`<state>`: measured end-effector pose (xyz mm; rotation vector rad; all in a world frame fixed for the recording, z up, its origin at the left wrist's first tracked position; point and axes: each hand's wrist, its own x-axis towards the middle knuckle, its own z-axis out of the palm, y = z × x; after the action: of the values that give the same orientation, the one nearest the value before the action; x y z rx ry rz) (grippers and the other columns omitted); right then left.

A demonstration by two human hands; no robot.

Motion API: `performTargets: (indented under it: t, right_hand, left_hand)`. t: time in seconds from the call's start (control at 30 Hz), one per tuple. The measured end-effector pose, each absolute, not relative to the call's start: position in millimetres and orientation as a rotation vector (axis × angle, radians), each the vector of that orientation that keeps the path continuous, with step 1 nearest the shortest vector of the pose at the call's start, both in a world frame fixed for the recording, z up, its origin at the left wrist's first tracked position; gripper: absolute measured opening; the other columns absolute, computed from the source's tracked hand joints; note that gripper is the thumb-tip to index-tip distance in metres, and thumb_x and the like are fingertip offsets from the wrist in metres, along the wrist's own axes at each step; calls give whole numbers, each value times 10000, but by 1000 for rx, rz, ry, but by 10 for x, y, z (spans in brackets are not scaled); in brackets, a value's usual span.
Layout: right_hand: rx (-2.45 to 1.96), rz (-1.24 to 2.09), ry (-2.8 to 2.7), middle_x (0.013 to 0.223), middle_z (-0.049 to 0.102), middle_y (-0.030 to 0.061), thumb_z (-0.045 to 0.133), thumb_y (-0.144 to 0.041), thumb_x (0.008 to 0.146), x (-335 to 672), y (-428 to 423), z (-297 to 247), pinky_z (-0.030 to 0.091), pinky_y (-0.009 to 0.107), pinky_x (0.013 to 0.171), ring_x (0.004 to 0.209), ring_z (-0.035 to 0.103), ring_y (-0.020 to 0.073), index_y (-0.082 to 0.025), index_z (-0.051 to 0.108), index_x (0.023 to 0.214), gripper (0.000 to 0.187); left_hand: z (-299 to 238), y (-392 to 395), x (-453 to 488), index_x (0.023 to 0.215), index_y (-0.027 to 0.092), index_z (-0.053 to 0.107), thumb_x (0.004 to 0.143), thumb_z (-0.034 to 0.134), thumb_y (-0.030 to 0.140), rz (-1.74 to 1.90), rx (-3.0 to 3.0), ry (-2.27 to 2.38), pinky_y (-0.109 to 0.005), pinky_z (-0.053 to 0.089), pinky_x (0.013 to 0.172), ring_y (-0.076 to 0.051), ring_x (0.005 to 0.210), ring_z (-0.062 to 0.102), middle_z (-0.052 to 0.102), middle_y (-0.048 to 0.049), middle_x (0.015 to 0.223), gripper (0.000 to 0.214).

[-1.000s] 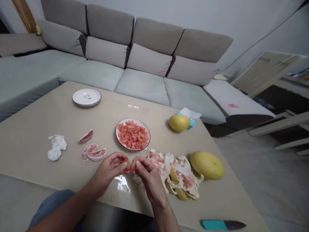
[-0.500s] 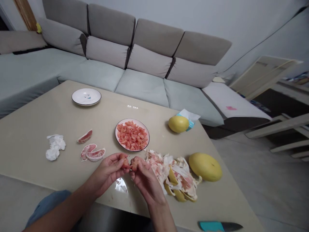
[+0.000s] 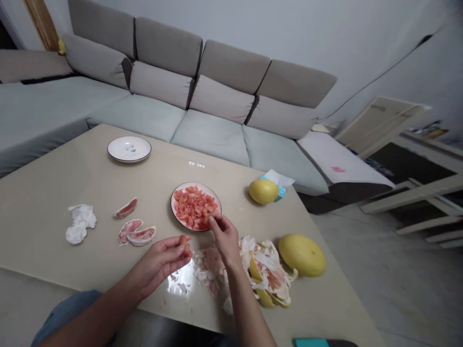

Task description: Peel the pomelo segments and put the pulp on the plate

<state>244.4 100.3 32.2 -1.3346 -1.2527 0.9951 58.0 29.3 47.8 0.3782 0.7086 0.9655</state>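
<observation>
Pomelo pulp [image 3: 186,248] sits pinched between the thumb and curled fingers of our left hand [image 3: 157,262], a small pink morsel held just above the counter [image 3: 47,231], beside the plate rather than over it. Our right hand [image 3: 226,236] reaches across to the edge of a dark-rimmed plate [image 3: 172,208], its fingertips [image 3: 213,221] closed down against the heap of diced pulp [image 3: 193,207]; whether they have hold of a piece or only press on it, we cannot tell. We judge the step in hand to be breaking segment flesh into bits for that plate, and the morsel in our left hand calls for a short carry to the heap and a gentle release. Three peeled segments [image 3: 141,236] lie to our left, near a crumpled wad of white pith [image 3: 80,224]. To our right, a mound of pomelo peel [image 3: 265,270] sits by a whole yellow pomelo [image 3: 302,255]; a second pomelo [image 3: 263,191] rests by a tissue packet [image 3: 278,183]. A white plate [image 3: 129,148] stands farther off, and a teal-handled knife [image 3: 307,342] shows at the bottom of the view.
</observation>
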Motion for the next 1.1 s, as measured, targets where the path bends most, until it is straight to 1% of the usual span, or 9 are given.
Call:
performTargets:
  t: [0.13, 0.2, 0.27, 0.4, 0.47, 0.57, 0.8, 0.97, 1.1]
  right_hand:
    - [-1398, 831, -1303, 1002, 718, 87, 665, -366, 764, 2472, 1183, 323, 441, 381, 880, 894, 623, 229, -182, 730, 947, 268]
    - [-1419, 749, -1325, 1107, 689, 91, 634, -358, 799, 2458, 1068, 419, 423, 383, 900, 939, 603, 228, -206, 719, 1027, 286]
    - [-1428, 720, -1391, 1127, 680, 82, 613, -360, 832, 2427, 868, 550, 431, 362, 872, 949, 593, 223, -231, 715, 1049, 272]
    - [-1367, 1140, -1518, 962, 709, 70, 676, -382, 805, 2342, 478, 748, 477, 306, 685, 779, 613, 202, -228, 716, 1050, 293]
    - [-1337, 1253, -1541, 911, 707, 65, 693, -386, 797, 2317, 376, 775, 483, 300, 674, 762, 616, 198, -217, 729, 994, 261]
    - [-1316, 1335, -1477, 859, 703, 63, 694, -403, 796, 2317, 342, 765, 489, 306, 702, 788, 633, 209, -196, 730, 881, 227]
    - [-1237, 1487, -1353, 766, 686, 37, 691, -424, 804, 2342, 370, 695, 464, 266, 662, 723, 612, 171, -184, 691, 861, 247]
    - [-1120, 1656, -1237, 715, 660, 29, 679, -450, 811, 2341, 372, 638, 413, 220, 552, 644, 568, 138, -170, 683, 836, 282]
    - [-1078, 1773, -1084, 710, 643, 29, 701, -472, 782, 2339, 386, 643, 391, 213, 532, 622, 542, 128, -167, 679, 806, 307]
  left_hand:
    - [480, 277, 568, 1035, 170, 699, 754, 761, 232, 978, 443, 793, -302, 457, 964, -146, 922, 626, 655, -31, 905, 294]
    - [490, 272, 585, 1066, 183, 684, 722, 783, 257, 994, 488, 864, -312, 472, 930, -163, 934, 626, 662, -43, 956, 365]
    - [488, 272, 613, 1086, 183, 666, 699, 795, 266, 1010, 570, 935, -309, 490, 868, -178, 925, 626, 663, -58, 981, 417]
    - [442, 275, 664, 1052, 177, 663, 662, 807, 253, 1042, 743, 993, -312, 492, 824, -194, 891, 634, 679, -61, 926, 423]
    - [419, 273, 676, 1021, 183, 671, 645, 814, 238, 1056, 770, 989, -325, 492, 836, -201, 888, 639, 686, -59, 913, 406]
    - [409, 269, 678, 969, 181, 685, 637, 814, 216, 1054, 790, 997, -327, 494, 832, -205, 894, 637, 699, -69, 932, 358]
    - [440, 261, 664, 838, 160, 704, 663, 795, 244, 980, 859, 996, -316, 497, 788, -201, 823, 654, 720, -60, 834, 214]
    - [463, 247, 660, 853, 164, 702, 671, 794, 274, 961, 816, 931, -342, 498, 821, -218, 837, 681, 742, -64, 834, 232]
    - [479, 240, 647, 876, 169, 699, 683, 794, 272, 942, 784, 902, -332, 494, 828, -214, 865, 682, 751, -64, 866, 238]
